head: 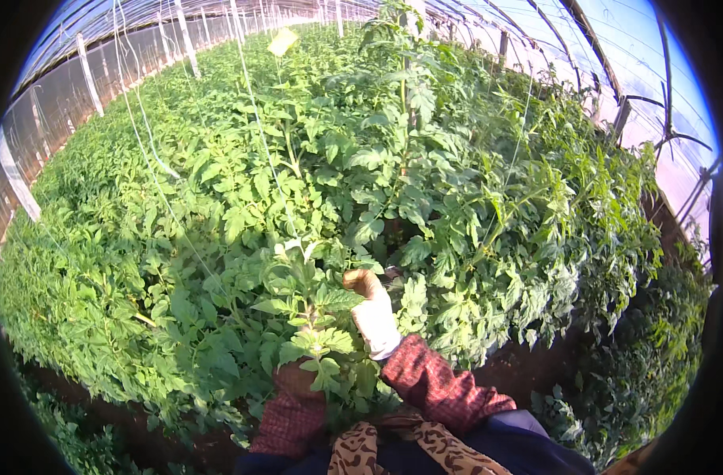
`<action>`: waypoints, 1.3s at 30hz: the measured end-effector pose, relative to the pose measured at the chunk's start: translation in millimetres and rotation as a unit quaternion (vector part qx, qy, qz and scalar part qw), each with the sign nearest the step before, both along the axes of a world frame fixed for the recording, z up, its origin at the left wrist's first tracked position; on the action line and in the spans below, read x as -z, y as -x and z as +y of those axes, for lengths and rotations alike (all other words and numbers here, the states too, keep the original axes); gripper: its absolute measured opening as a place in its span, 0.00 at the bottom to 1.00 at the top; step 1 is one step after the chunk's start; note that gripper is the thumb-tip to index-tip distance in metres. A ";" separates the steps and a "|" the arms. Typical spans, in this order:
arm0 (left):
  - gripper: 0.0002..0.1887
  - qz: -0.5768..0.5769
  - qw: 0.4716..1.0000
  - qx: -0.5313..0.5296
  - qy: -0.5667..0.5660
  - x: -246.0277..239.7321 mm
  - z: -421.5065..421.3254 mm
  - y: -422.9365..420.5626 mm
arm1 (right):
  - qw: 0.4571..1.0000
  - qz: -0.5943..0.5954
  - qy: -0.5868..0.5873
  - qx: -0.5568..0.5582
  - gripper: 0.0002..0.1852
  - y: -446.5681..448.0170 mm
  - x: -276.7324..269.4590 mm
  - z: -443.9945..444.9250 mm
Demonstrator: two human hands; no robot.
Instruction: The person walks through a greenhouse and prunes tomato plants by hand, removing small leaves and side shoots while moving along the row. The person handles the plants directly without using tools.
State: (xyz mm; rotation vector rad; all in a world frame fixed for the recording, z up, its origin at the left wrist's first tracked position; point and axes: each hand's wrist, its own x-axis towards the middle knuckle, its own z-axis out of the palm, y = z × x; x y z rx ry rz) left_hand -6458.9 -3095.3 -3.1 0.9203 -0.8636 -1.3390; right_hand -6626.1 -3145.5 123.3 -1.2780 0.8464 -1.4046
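Observation:
A leafy tomato plant (pixel 317 344) stands right before me, its stem top close to a white string (pixel 260 119) that hangs from above. My right hand (pixel 374 312), in a pale glove with brown-stained fingertips, is just right of this plant. Its fingers curl among the leaves, and whether they grip anything is not visible. From the lower left, the dark red knitted sleeve (pixel 293 409) of my left arm reaches up behind the foliage. Leaves cover nearly all of my left hand, so its hold cannot be seen.
Dense tomato plants (pixel 159 237) spread out in front and to both sides. More strings (pixel 139 130) hang at the left, and a yellow card (pixel 283 41) hangs farther back. White posts (pixel 89 74) and the film-covered greenhouse frame (pixel 593 41) enclose the rows. Bare soil (pixel 533 368) shows at the lower right.

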 end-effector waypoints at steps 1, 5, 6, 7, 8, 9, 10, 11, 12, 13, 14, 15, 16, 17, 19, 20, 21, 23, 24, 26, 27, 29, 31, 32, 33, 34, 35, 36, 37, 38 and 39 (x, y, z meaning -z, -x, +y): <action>0.24 -0.001 1.000 -0.002 -0.006 -3.1 7.0 -3.1 | 0.998 0.024 -0.038 -0.033 0.14 -3.0 -0.6 -5.0; 0.24 0.001 1.000 -0.004 -0.014 -11.9 16.7 -17.6 | 0.889 0.418 0.185 -0.023 0.19 -13.3 11.0 -20.1; 0.24 0.000 1.000 0.000 -0.016 -14.9 13.7 -21.2 | 0.877 0.451 0.132 -0.100 0.19 -15.4 15.3 -19.1; 0.24 -0.003 1.000 0.006 -0.013 -17.9 5.8 -23.4 | 0.826 0.527 0.138 -0.143 0.18 -16.7 18.5 -18.2; 0.24 -0.006 1.000 0.012 -0.011 -21.9 -1.7 -26.1 | 0.829 0.516 0.122 -0.178 0.17 -19.0 20.3 -15.7; 0.24 -0.012 1.000 0.021 -0.007 -25.9 -13.9 -26.2 | 0.853 0.470 0.085 -0.211 0.17 -22.7 20.1 -13.5; 0.24 -0.016 0.999 0.030 -0.005 -30.4 -25.5 -27.1 | 0.892 0.382 0.050 -0.237 0.18 -25.4 18.3 -10.7; 0.24 -0.023 0.999 0.043 -0.002 -34.2 -41.3 -24.9 | 0.953 0.170 0.002 -0.252 0.20 -33.7 13.7 -10.9; 0.24 -0.031 0.998 0.048 0.000 -37.2 -54.5 -22.4 | 0.965 -0.003 -0.077 -0.252 0.22 -41.4 7.7 -11.0; 0.24 -0.040 0.998 0.056 -0.002 -40.2 -66.0 -21.5 | 0.965 -0.023 -0.091 -0.246 0.31 -50.1 -0.1 -16.6; 0.24 -0.047 0.997 0.059 -0.005 -40.7 -77.6 -15.7 | 0.970 -0.058 -0.068 -0.224 0.35 -56.1 -6.5 -18.8; 0.24 -0.054 0.997 0.058 -0.011 -40.4 -81.7 -12.4 | 0.969 -0.117 -0.084 -0.199 0.37 -58.8 -11.5 -22.1; 0.23 -0.060 0.997 0.053 -0.016 -39.3 -85.7 -6.5 | 0.961 -0.173 -0.109 -0.187 0.39 -60.1 -15.7 -24.0; 0.23 -0.068 0.997 0.036 -0.022 -37.3 -82.8 -1.1 | 0.947 -0.257 -0.102 -0.162 0.40 -52.9 -18.7 -29.3; 0.23 -0.111 0.993 -0.032 -0.033 -34.4 -68.5 11.6 | 0.923 -0.357 -0.091 -0.110 0.38 -27.0 -20.4 -32.3; 0.23 -0.147 0.985 -0.081 -0.034 -34.8 -57.9 18.1 | 0.891 -0.435 -0.059 -0.116 0.36 -3.6 -19.0 -32.6; 0.23 -0.182 0.976 -0.115 -0.027 -37.2 -46.6 23.1 | 0.893 -0.396 -0.065 -0.202 0.32 30.2 -15.9 -29.2; 0.23 -0.346 0.916 -0.196 0.047 -50.3 -19.9 28.4 | 0.896 -0.246 -0.137 -0.345 0.23 103.2 -11.1 -15.2; 0.18 -0.419 0.883 -0.211 -0.013 -62.0 -7.6 26.6 | 0.915 -0.107 -0.105 -0.374 0.20 144.0 -10.4 -9.4; 0.15 -0.303 0.930 -0.205 0.021 -82.7 8.2 37.8 | 0.955 -0.004 -0.135 -0.262 0.14 214.9 -6.9 1.5; 0.14 -0.211 0.963 -0.159 -0.053 -94.3 13.5 45.0 | 0.966 -0.021 -0.206 -0.156 0.13 251.6 -5.7 -3.2; 0.14 -0.117 0.984 -0.034 -0.132 -114.1 4.6 73.7 | 0.973 -0.120 -0.175 0.086 0.11 316.0 0.7 -19.5; 0.15 -0.011 0.993 0.072 -0.089 -129.6 -15.9 125.0 | 0.963 -0.179 -0.078 0.188 0.12 370.2 8.0 -55.7; 0.15 0.037 0.991 0.089 -0.095 -134.3 -28.2 160.2 | 0.962 -0.189 -0.060 0.189 0.14 392.4 11.5 -76.2; 0.16 0.073 0.986 0.117 -0.091 -137.9 -47.7 195.9 | 0.965 -0.165 -0.066 0.193 0.16 407.5 14.4 -96.0; 0.16 0.123 0.979 0.145 -0.071 -140.0 -71.8 234.6 | 0.964 -0.149 -0.057 0.214 0.18 420.4 15.9 -117.0; 0.16 0.108 0.986 0.105 -0.066 -139.5 -95.3 274.0 | 0.978 -0.139 -0.045 0.152 0.21 431.5 14.3 -137.8; 0.16 0.123 0.989 0.077 -0.021 -136.9 -119.4 311.5 | 0.985 -0.138 -0.019 0.103 0.23 436.4 13.3 -156.0; 0.16 0.124 0.991 0.044 -0.025 -133.5 -145.9 342.0 | 0.948 -0.305 -0.077 -0.051 0.22 442.5 9.0 -174.7; 0.16 0.138 0.990 0.006 -0.036 -128.7 -170.2 367.2 | 0.972 -0.222 -0.055 -0.054 0.22 447.2 4.0 -190.6; 0.15 0.077 0.997 0.001 -0.011 -122.1 -189.8 388.1 | 0.981 -0.174 -0.062 -0.068 0.22 449.9 -0.1 -200.5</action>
